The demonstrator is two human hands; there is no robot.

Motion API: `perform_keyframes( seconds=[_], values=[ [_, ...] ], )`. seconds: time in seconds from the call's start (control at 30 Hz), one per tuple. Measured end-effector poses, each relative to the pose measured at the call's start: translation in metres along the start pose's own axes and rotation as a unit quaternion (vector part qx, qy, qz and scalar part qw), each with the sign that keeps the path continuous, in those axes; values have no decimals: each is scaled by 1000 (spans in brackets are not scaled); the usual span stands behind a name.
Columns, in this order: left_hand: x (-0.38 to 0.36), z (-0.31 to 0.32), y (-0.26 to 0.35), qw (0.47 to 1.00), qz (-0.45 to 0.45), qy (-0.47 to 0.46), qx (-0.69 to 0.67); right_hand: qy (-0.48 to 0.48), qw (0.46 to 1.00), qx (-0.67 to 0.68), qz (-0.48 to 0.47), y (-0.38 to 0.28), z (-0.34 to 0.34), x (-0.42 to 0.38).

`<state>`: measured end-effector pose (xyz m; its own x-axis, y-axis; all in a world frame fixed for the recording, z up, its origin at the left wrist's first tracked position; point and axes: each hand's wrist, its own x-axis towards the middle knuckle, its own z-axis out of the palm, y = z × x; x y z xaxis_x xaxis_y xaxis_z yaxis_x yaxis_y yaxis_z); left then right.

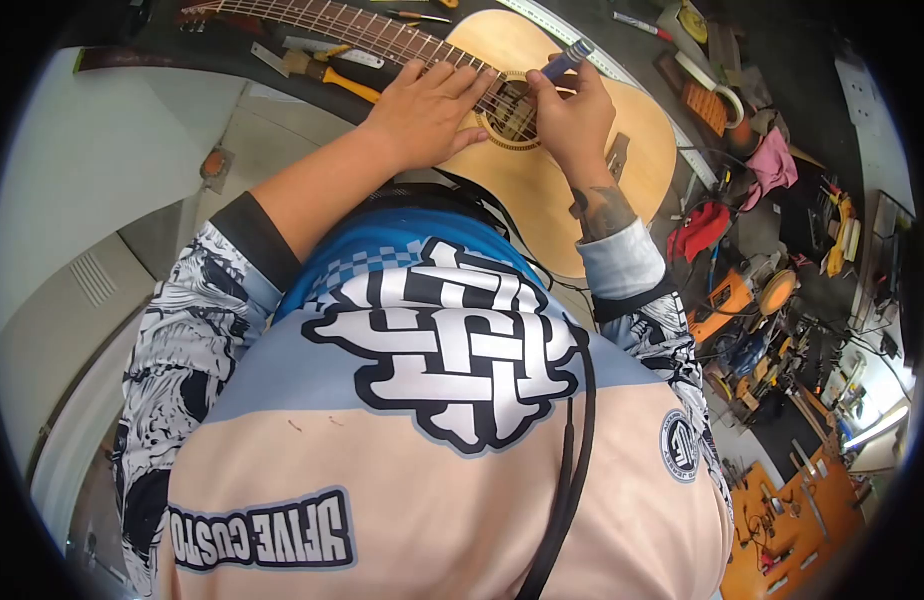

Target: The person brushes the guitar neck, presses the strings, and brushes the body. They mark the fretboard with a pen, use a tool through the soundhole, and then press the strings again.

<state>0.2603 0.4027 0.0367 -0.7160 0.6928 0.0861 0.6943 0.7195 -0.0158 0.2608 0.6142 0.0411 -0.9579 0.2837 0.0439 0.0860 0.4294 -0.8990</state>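
An acoustic guitar (640,120) with a pale wood top lies in front of me, its neck (382,35) pointing left. My left hand (427,112) rests flat at the neck end, fingers stretched over the strings and thumb out toward the soundhole (512,118). Over the soundhole's right side, my right hand (574,115) is closed around a dark blue cylinder (567,62) with a ringed end, like a marker or tool handle. Its other end is hidden by the fingers. Right of that hand, the bridge (617,155) shows on the guitar top.
A brush (332,75) with an orange handle lies below the neck. A long metal ruler (572,45) runs behind the guitar body. To the right are a marker (642,25), a tape roll (727,105), a pink cloth (772,160), a red cloth (700,228) and cluttered tools.
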Motion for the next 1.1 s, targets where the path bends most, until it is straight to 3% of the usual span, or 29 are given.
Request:
perform_keyframes(
  seconds=[0.3,0.4,0.63,0.83,0.93,1.1],
  values=[
    [4,-7,5,1000,2,-28,0,3,998,-54,9,-4,-1,4],
    [5,-5,7,1000,6,-16,9,17,990,-135,-23,-9,-2,0],
    [8,-4,10,1000,-2,-27,-8,17,998,-64,-11,-1,0,-4],
    [6,-3,12,1000,-5,-27,-11,-64,993,-95,-10,-4,-9,-1],
    [2,1,11,1000,-4,-15,-9,-146,989,-11,-31,7,-13,3],
    [-1,-1,7,1000,1,-14,-10,-170,978,-26,-118,17,-12,4]
  ],
)
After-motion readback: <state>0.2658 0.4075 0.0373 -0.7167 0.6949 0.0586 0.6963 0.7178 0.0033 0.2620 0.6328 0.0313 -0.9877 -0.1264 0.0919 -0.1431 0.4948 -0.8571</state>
